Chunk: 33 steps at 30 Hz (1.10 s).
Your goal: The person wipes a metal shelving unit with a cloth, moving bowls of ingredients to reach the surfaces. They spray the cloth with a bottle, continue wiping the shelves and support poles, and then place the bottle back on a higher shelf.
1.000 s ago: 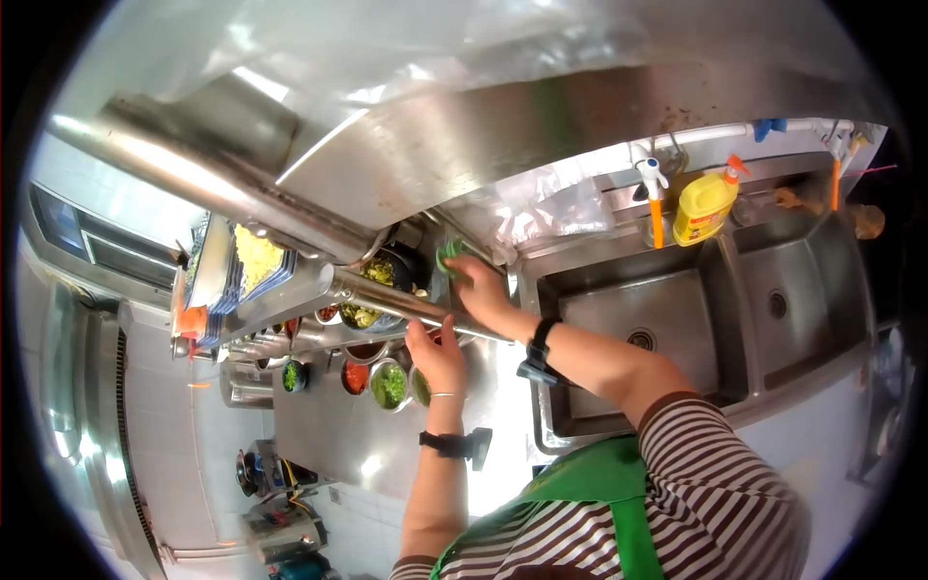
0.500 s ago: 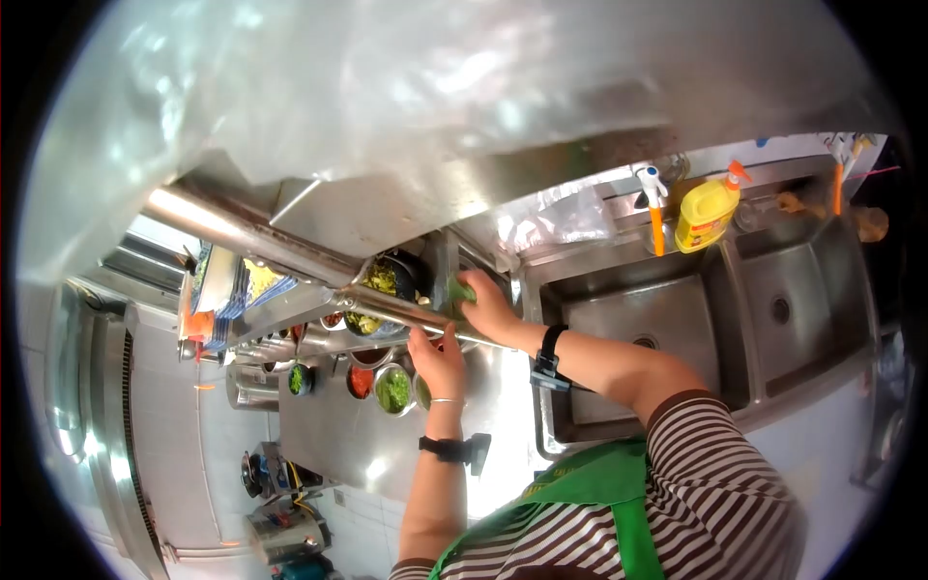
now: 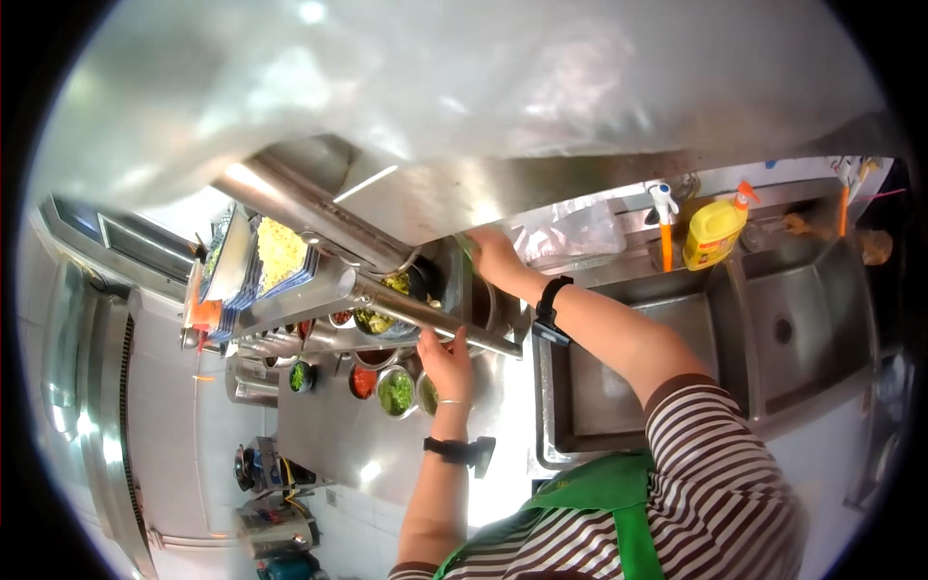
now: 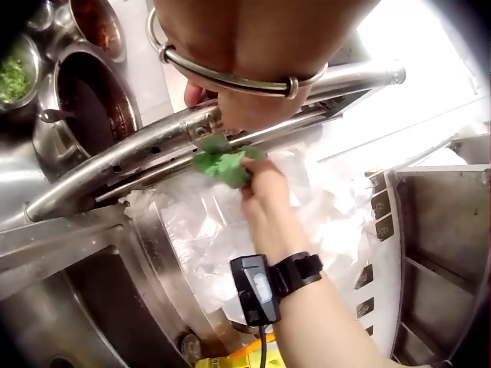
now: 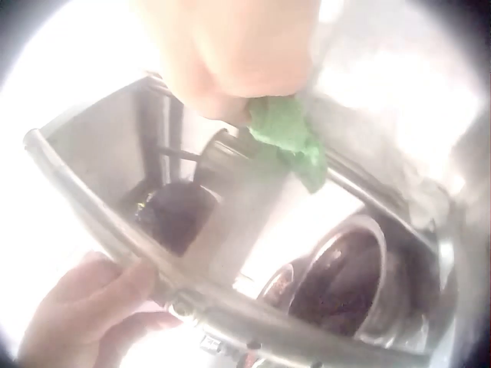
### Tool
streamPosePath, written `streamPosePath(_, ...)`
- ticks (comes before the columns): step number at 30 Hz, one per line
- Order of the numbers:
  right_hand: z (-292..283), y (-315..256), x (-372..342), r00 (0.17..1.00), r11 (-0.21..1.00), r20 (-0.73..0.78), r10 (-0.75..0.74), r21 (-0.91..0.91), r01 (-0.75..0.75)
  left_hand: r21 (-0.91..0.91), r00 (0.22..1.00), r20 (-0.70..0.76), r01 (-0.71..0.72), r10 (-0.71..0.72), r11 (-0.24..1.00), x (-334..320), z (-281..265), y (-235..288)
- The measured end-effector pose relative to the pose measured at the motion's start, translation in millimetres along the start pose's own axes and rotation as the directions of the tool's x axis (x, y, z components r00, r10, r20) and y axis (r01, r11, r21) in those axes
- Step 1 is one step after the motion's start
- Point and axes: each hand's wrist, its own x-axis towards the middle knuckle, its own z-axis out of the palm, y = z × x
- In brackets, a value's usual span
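My right hand holds a green cloth by the back rail of a raised metal shelf. In the right wrist view the cloth hangs beneath that hand's fingers, over the shelf. My left hand grips the shelf's tubular front rail, thumb and fingers about the tube. From the right wrist view, this left hand shows at the rail's near side. Bowls of yellow-green food sit on the shelf to the left of the cloth.
Below the shelf stand metal pots of chopped greens and red food. To the right lies a double sink with a yellow pump bottle behind it. Clear plastic lies by the wall. A steel panel overhangs the shelf.
My right hand came nearer with the green cloth, then moved back away toward the shelf's far rail. The left hand stays on the front rail. The head view has shifted slightly.
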Motion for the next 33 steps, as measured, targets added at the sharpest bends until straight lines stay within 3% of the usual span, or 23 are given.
streamPosePath(1,-15,-29,16,0.986,0.987,-0.058,-0.159,0.027,0.16,-0.004,1.0,-0.01,0.002,-0.002,1.0,1,1,1)
streamPosePath(4,-21,-79,51,0.962,0.965,-0.09,-0.258,-0.08,0.251,-0.024,0.997,0.044,0.057,-0.056,0.998,0,-3,0)
streamPosePath(6,-1,-64,53,0.931,0.929,-0.123,-0.343,-0.191,0.317,0.032,1.0,0.017,-0.017,0.017,0.999,0,-5,-1)
streamPosePath(7,-1,-56,49,0.977,0.965,-0.013,-0.211,-0.164,0.206,0.086,0.996,-0.004,-0.087,0.088,0.992,2,-4,1)
streamPosePath(10,-8,-30,37,0.974,0.978,0.152,-0.169,-0.097,0.185,0.025,1.0,0.011,0.009,-0.009,1.0,2,-7,10)
streamPosePath(11,-20,-25,18,0.959,0.969,0.284,-0.009,-0.236,0.079,0.064,1.0,0.017,-0.002,0.001,0.998,2,-5,7)
streamPosePath(13,-22,-16,23,0.915,0.92,0.378,0.142,-0.392,0.019,0.073,1.0,0.006,0.006,-0.007,0.997,5,-2,0)
streamPosePath(14,-15,-9,24,0.943,0.971,0.326,0.069,-0.238,0.012,0.092,0.999,0.008,0.035,-0.036,0.995,0,-1,-4)
streamPosePath(15,-5,-2,13,0.964,0.998,0.264,0.024,-0.07,-0.006,0.059,0.999,-0.011,-0.037,0.038,0.998,1,-4,6)
streamPosePath(16,-12,-21,18,0.966,0.977,0.199,-0.164,-0.101,0.186,0.055,0.999,-0.013,-0.034,0.035,0.998,-1,-4,2)
streamPosePath(17,-15,-44,30,0.961,0.963,0.091,-0.261,-0.044,0.265,0.07,0.999,-0.012,-0.034,0.035,0.997,1,0,-3)
streamPosePath(19,-25,-85,45,0.958,0.96,0.07,-0.278,0.005,0.278,0.082,0.999,0.0,-0.053,0.053,0.995,1,-2,0)
streamPosePath(22,-21,-106,56,0.976,0.98,0.132,-0.171,-0.076,0.182,0.034,0.999,-0.018,-0.049,0.05,0.998,2,-3,4)
streamPosePath(23,-26,-113,49,0.982,0.99,0.186,-0.047,-0.121,0.07,0.052,0.997,-0.024,-0.07,0.071,0.996,2,0,-3)
streamPosePath(26,10,-26,29,0.967,0.956,0.211,-0.142,-0.224,0.189,0.055,0.997,-0.035,-0.06,0.062,0.997,1,-2,0)
streamPosePath(28,3,-21,10,0.938,0.839,0.343,-0.053,-0.494,0.228,0.078,0.997,-0.019,-0.068,0.069,0.995,2,-2,-5)
streamPosePath(30,2,-32,9,0.934,0.868,0.355,0.049,-0.477,0.136,0.109,0.998,0.003,-0.063,0.063,0.992,-3,-5,-6)
streamPosePath(32,-14,-59,30,0.953,0.906,0.3,-0.03,-0.395,0.153,0.102,0.993,-0.034,-0.109,0.113,0.989,3,-4,2)
streamPosePath(33,-13,-61,40,0.967,0.967,0.254,0.0,-0.247,0.065,0.085,0.999,0.021,-0.039,0.037,0.996,2,-3,-3)
